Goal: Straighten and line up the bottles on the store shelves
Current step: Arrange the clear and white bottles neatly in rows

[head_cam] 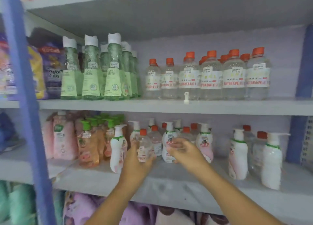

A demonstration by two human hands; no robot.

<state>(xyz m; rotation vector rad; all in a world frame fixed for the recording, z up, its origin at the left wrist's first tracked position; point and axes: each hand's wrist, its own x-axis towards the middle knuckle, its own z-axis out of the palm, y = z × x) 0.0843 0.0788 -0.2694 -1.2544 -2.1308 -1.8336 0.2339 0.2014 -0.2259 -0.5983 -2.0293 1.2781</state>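
On the lower shelf (169,182), my left hand (135,164) grips a small clear bottle with an orange cap (143,145) from below and behind. Just to its right, my right hand (184,150) reaches in front of a white pump bottle (168,140); its fingers are loosely curled, and blur hides whether they touch it. More clear orange-capped bottles (155,140) and white pump bottles (205,140) stand mixed behind my hands. Further pump bottles (271,160) stand at the right.
The upper shelf (152,105) carries a row of larger clear orange-capped bottles (211,76) and green bottles (91,72). Orange soap bottles (88,145) and pink pouches (64,136) fill the lower left. A blue upright post (28,106) rises at the left.
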